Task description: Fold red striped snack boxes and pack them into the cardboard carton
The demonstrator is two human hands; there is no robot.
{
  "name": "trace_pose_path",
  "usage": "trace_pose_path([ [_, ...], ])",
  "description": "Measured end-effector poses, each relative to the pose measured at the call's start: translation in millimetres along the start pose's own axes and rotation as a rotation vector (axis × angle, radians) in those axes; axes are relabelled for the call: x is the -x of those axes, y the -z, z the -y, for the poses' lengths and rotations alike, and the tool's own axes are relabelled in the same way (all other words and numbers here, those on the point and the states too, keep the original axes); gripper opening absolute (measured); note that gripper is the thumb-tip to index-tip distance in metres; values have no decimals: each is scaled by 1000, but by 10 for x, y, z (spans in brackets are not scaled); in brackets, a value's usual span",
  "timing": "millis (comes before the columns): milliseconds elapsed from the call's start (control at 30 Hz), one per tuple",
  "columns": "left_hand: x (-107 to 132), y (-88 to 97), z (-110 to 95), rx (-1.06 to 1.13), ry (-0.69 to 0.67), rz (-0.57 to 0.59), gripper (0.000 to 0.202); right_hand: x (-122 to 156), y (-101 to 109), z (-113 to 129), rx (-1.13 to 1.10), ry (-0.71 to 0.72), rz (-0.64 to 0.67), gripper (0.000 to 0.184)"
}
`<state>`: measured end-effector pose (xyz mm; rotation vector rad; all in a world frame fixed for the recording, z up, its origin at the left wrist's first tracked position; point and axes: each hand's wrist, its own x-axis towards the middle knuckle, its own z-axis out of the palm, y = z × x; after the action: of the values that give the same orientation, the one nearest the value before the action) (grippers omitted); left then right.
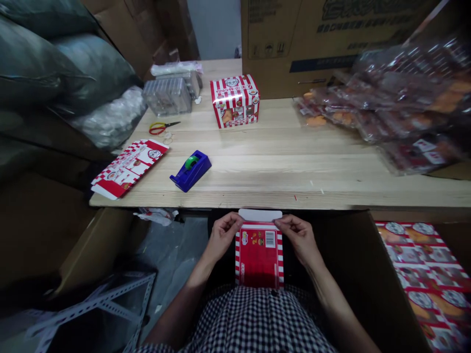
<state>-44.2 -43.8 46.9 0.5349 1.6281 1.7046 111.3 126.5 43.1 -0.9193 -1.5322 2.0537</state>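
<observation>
I hold a flat red-and-white striped carton (259,255) upright over my lap, just below the table's front edge. My left hand (222,235) pinches its top left corner and my right hand (300,236) pinches its top right corner. A white flap stands up between my fingers. A barcode shows near the carton's top.
On the wooden table (279,166) stand an assembled striped box (234,100), a blue tape dispenser (190,170), flat cartons (128,167), red scissors (161,128), clear plastic trays (168,95) and bagged snacks (397,98). A box of flat cartons (430,279) sits at my right.
</observation>
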Motion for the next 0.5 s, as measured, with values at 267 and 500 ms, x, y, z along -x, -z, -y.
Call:
trace_pose_path([
  [267,-75,-105,-29,475,231,-102,43,-119,-20,142,-252,-172,192,62],
  [500,-142,-113,64,575,286,-111,30,-245,-24,41,-335,-310,256,25],
])
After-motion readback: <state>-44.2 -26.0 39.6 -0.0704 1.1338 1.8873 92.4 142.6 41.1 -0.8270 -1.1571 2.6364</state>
